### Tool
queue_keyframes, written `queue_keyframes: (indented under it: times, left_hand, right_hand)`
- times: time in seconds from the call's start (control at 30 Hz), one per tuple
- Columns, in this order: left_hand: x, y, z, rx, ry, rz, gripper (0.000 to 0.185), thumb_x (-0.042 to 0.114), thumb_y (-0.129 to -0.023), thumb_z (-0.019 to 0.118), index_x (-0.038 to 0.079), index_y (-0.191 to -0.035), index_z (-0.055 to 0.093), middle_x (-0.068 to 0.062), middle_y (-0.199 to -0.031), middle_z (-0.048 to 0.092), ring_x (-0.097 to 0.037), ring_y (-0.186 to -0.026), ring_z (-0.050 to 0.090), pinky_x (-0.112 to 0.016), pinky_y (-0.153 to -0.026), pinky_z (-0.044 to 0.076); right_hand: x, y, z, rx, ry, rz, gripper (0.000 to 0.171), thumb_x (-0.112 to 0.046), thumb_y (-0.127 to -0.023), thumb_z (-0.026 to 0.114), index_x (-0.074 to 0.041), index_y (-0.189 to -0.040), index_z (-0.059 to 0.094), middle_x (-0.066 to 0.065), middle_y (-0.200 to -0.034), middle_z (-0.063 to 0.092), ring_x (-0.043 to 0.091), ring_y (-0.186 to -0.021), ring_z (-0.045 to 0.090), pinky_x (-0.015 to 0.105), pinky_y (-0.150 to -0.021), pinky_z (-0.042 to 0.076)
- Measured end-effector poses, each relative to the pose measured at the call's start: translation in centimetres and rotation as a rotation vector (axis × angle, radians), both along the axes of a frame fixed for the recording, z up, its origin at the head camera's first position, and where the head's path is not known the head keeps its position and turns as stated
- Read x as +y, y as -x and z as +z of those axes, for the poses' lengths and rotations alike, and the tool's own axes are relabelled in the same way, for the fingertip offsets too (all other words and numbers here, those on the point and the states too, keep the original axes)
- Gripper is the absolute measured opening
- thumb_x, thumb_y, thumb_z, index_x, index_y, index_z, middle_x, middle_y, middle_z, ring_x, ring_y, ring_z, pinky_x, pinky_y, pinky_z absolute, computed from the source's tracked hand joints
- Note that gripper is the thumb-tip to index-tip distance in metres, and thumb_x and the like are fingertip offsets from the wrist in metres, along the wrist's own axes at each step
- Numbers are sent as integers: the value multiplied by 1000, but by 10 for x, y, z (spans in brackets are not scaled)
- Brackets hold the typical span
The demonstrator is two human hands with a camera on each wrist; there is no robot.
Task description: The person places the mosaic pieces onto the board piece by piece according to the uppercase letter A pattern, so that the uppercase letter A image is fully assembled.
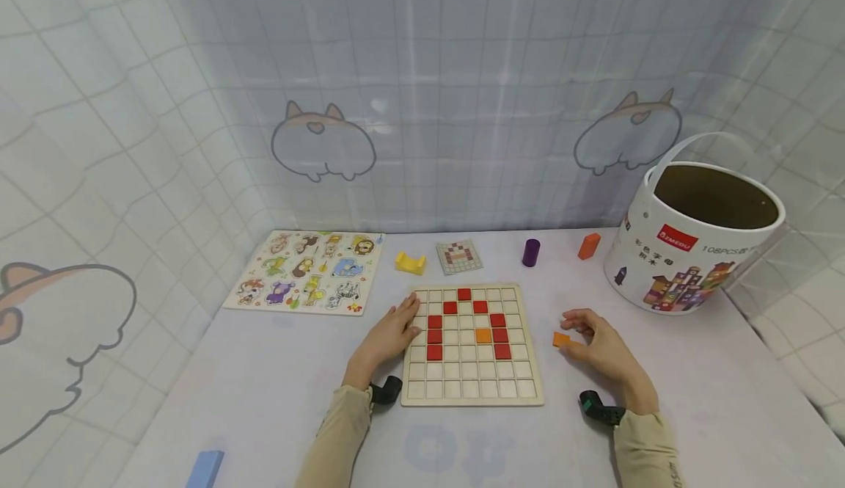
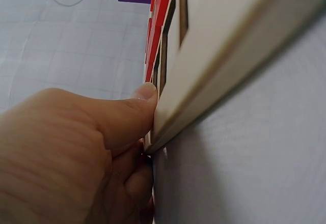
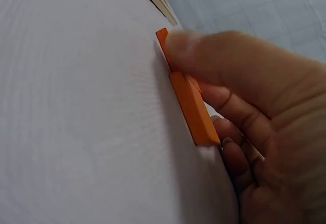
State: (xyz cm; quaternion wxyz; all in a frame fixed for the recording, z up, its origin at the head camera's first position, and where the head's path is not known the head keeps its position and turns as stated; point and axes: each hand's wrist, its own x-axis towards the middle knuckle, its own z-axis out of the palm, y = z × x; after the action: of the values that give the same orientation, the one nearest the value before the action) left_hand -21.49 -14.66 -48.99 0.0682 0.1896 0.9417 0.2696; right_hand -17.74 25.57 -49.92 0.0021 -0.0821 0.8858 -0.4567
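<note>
A wooden grid board [image 1: 472, 392] lies flat, holding several red tiles [image 1: 434, 352] in an arch shape and an orange tile [image 1: 484, 335] inside it. My left hand [image 1: 389, 334] rests along the board's left edge, with the thumb [image 2: 135, 114] on the rim. To the right of the board, my right hand [image 1: 602, 345] hovers low with fingers spread around small orange pieces [image 1: 560, 339]. In the right wrist view the blurred thumb overlaps one orange piece, and a thicker orange block [image 3: 196, 112] lies nearer. Whether the thumb presses or only passes over it is unclear.
Behind the board lie a patterned card [image 1: 458, 257], a yellow block [image 1: 410, 263], a purple cylinder [image 1: 531, 252] and an orange block [image 1: 589, 246]. An animal puzzle board [image 1: 264, 268] is at left, a white bucket [image 1: 634, 268] at right, a blue block [image 1: 205, 469] near the front.
</note>
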Motion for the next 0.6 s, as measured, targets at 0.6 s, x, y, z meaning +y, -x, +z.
queue_keyframes:
  times: [0.6]
  left_hand:
    - [-1, 1, -3, -1, 23, -12, 57, 18, -100, 52, -3, -149, 32, -16, -160, 24, -31, -148, 26, -48, -124, 19]
  right_hand:
    - [-13, 13, 3, -25, -21, -31, 40, -6, -81, 73, -4, -119, 58, 12, -106, 66, 16, -88, 53, 16, -69, 48]
